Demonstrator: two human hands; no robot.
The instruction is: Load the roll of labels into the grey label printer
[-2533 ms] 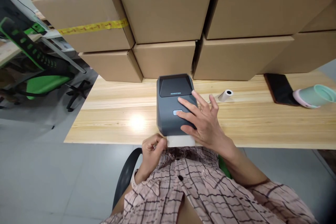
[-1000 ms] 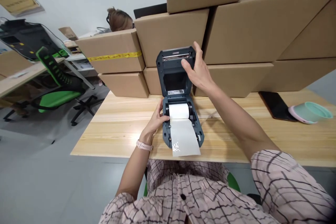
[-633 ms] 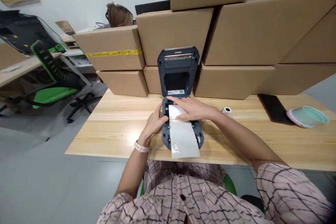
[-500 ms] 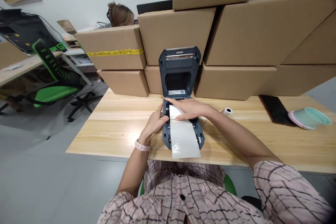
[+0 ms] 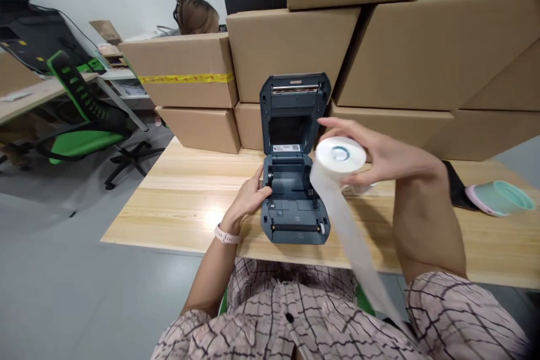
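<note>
A dark grey label printer (image 5: 291, 208) stands on the wooden table with its lid (image 5: 295, 107) raised, and its roll compartment holds no roll. My left hand (image 5: 248, 198) grips the printer's left side, fingers bent over the edge. To the right of the printer, my right hand (image 5: 379, 154) holds a white label roll (image 5: 340, 157) in the air between thumb and fingers, its core facing up. A long loose strip (image 5: 354, 247) trails from the roll down past the table's front edge. Behind my right hand's thumb, a small white object on the table is mostly hidden.
Cardboard boxes (image 5: 291, 50) are stacked along the back of the table (image 5: 177, 197). A dark phone (image 5: 458, 185) and a mint-green cup (image 5: 502, 197) lie at the right. Past the boxes a person's head (image 5: 196, 14) shows; a green chair (image 5: 88, 140) stands at the left.
My right hand has lifted the label roll out of the printer and moved it to the right, its strip now hanging loose. My left hand has stayed at the printer's side.
</note>
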